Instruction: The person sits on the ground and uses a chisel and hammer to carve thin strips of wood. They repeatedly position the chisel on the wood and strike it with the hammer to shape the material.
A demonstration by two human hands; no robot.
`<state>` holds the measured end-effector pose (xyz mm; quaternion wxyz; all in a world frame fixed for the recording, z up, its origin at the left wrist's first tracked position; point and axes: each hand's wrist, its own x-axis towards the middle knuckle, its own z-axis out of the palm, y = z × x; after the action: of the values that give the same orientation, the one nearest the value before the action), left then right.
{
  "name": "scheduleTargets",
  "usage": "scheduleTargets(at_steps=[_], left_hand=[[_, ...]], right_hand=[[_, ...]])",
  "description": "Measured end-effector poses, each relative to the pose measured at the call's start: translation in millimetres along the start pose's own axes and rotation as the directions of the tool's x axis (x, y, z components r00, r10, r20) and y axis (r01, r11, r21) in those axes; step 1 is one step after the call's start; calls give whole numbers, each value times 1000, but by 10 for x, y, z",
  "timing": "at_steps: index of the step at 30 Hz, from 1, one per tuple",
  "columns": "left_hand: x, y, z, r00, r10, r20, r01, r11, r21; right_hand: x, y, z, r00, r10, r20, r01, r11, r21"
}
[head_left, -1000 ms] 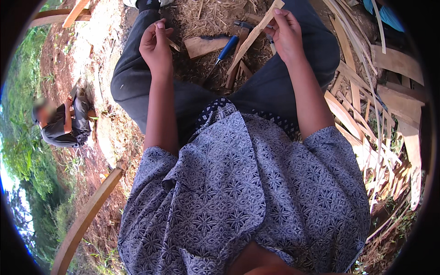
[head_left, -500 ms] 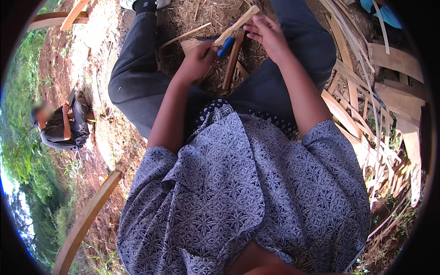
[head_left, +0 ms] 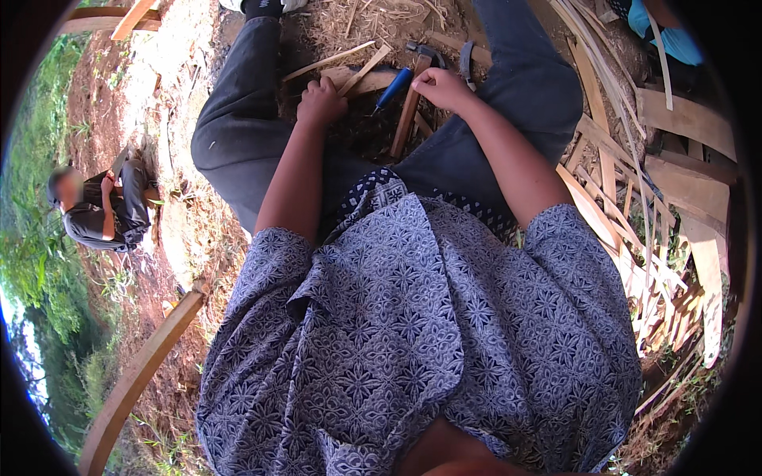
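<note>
Left hand (head_left: 321,101)'s gripping the thin wood strip (head_left: 367,68) toward its near end, laid across the wood block (head_left: 381,80), probably for backing, while the right hand (head_left: 444,87)'s curled by the brown wooden bar (head_left: 406,123), can't tell if it's holding anything.

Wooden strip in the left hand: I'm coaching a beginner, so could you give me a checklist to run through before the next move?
1. Strip held: ok; the left hand grips the wooden strip near one end.
2. Whole strip open to inspection: not ok; the hand covers its near end.
3. Strip resting on the wooden block: cannot tell; it crosses over it in view, but contact is unclear.
4. Right hand free: cannot tell; it is beside the hammer, its grip unclear.
5. Blue-handled tool clear of both hands: ok; it lies between them, untouched.
</note>
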<state>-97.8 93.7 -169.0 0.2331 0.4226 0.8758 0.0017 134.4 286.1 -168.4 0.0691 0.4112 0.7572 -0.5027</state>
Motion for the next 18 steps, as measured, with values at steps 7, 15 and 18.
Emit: scheduleTargets(at_steps=[7, 15, 18], left_hand=[[-82, 205, -223, 993, 120, -14, -117, 986, 120], [-154, 104, -333, 995, -84, -51, 93, 974, 207], [-197, 76, -307, 993, -105, -58, 117, 949, 292]], right_hand=[[-78, -178, 93, 982, -182, -42, 175, 976, -131], [-6, -84, 169, 990, -109, -93, 82, 963, -256], [50, -157, 243, 989, -44, -139, 8, 969, -249]])
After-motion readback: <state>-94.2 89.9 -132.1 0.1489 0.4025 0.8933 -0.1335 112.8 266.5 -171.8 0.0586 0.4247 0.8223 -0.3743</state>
